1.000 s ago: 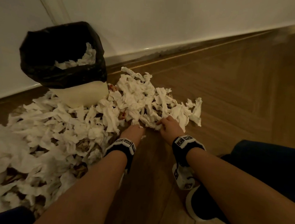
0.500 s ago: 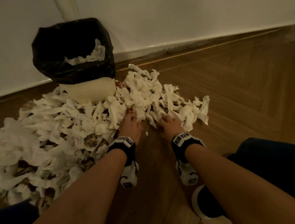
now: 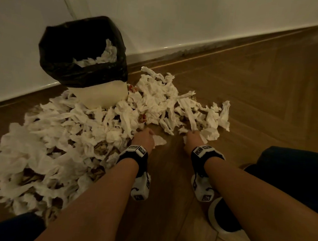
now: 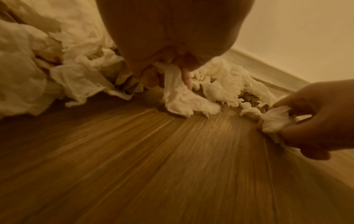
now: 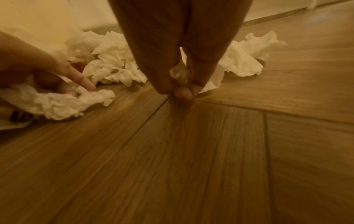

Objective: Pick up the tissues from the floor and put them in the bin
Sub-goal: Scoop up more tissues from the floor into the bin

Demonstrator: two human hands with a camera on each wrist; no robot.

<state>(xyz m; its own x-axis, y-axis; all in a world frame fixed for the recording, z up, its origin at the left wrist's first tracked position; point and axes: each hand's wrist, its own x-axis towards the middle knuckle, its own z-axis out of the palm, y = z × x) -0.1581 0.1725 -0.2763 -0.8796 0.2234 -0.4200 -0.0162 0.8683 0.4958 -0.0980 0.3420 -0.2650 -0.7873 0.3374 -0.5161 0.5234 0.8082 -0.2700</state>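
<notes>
A wide heap of crumpled white tissues [image 3: 80, 132] covers the wooden floor around a pale bin [image 3: 100, 96] lined with a black bag [image 3: 77, 74]; some tissues lie inside it. My left hand [image 3: 145, 136] sits at the heap's near edge and grips a tissue [image 4: 180, 97] that trails onto the floor. My right hand [image 3: 192, 137] is a little to the right, its fingers curled round a small wad of tissue [image 4: 275, 121], also seen between its fingers as the wad [image 5: 179, 72]. Both hands are low at the floor.
A white wall with a skirting board [image 3: 180, 47] runs behind the bin. Bare herringbone floor [image 3: 261, 102] lies to the right. My dark shoe [image 3: 222, 218] and dark-clothed knee [image 3: 294, 170] are at the lower right. Brown paper scraps [image 3: 102, 148] show among the tissues.
Both hands have drawn slightly apart and back toward me, each pulling a tissue off the heap's edge. The camera view has shifted, so the bin appears further right.
</notes>
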